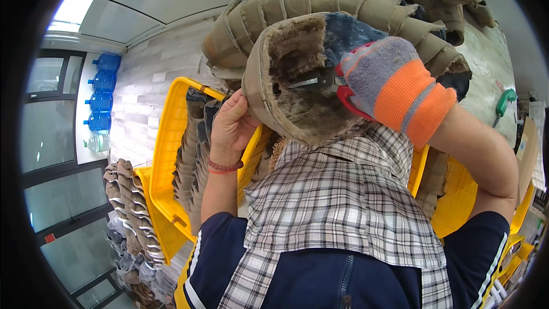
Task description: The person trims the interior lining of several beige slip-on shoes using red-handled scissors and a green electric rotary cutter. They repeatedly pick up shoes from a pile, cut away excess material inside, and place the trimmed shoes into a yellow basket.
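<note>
A tan boot upper [260,88] with brown fleece lining and a blue patch inside is held up in front of my chest, its opening facing me. My bare left hand [231,123] pinches its left edge between thumb and fingers. In an orange and grey knitted glove, my right hand [389,74] grips red-handled scissors [347,102]. Their metal blades [309,82] reach into the upper, close to the fleece; whether they touch it I cannot tell. Just beyond lies a long row of nested tan uppers [303,3] on the table [486,63].
Yellow crates [161,154] holding more uppers stand below the table edge, left and right of me. A green-handled tool [504,103] lies at the table's right. More uppers [134,206] are stacked at lower left. Blue water jugs [102,83] line the far left wall.
</note>
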